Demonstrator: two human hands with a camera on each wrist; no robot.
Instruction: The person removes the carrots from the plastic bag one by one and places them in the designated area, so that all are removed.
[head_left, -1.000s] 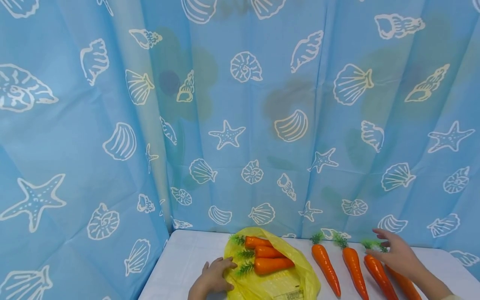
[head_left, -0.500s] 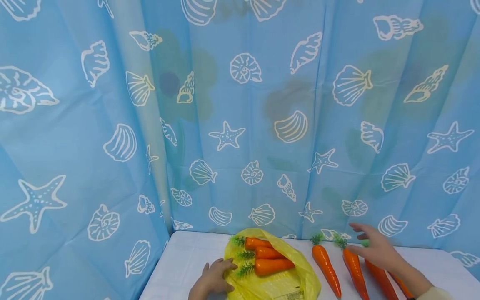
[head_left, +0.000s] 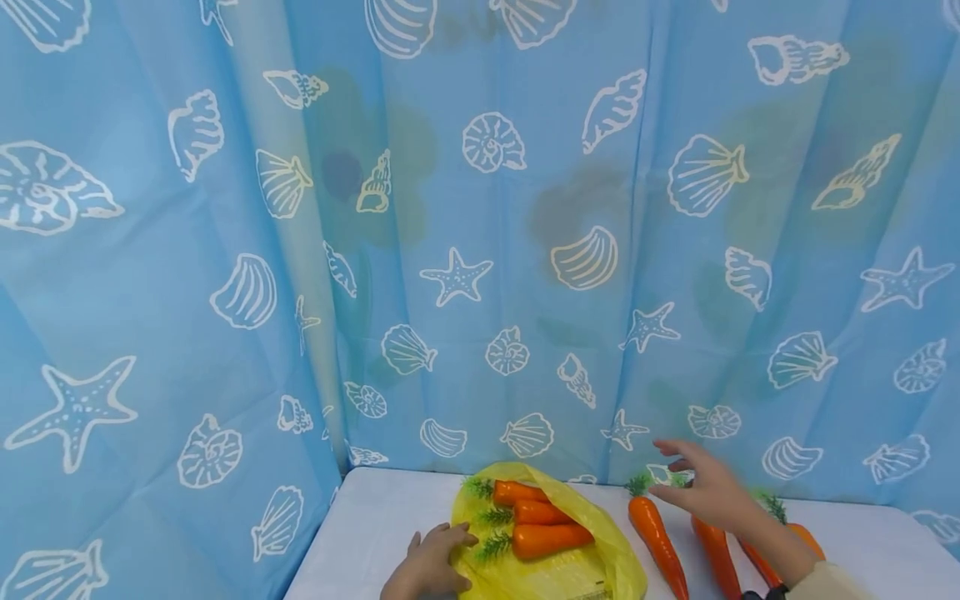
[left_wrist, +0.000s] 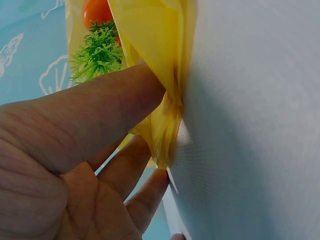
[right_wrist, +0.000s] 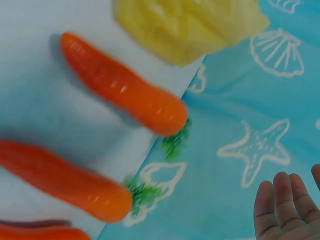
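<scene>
My left hand (head_left: 431, 560) holds the left edge of a yellow plastic bag (head_left: 618, 558), which lies on the table. In the left wrist view the thumb (left_wrist: 95, 112) is tucked inside the bag's edge, with fingers on the outer side. Inside the bag lie three orange carrots (head_left: 551, 542), their green tops pointing left. My right hand (head_left: 708, 496) hovers with fingers extended, holding nothing, above a row of loose carrots. Nearest its fingertips is the carrot (head_left: 658, 542) closest to the bag. The hand and forearm partly hide the other carrots (head_left: 716, 554).
The loose carrots lie side by side on a white table (head_left: 390, 508), green tops toward its back edge. A blue curtain (head_left: 495, 250) with white shell and starfish prints hangs behind and along the left side.
My right hand has moved left over the loose carrots, from the right end of the row toward the carrot beside the bag. The left hand stays at the bag's edge.
</scene>
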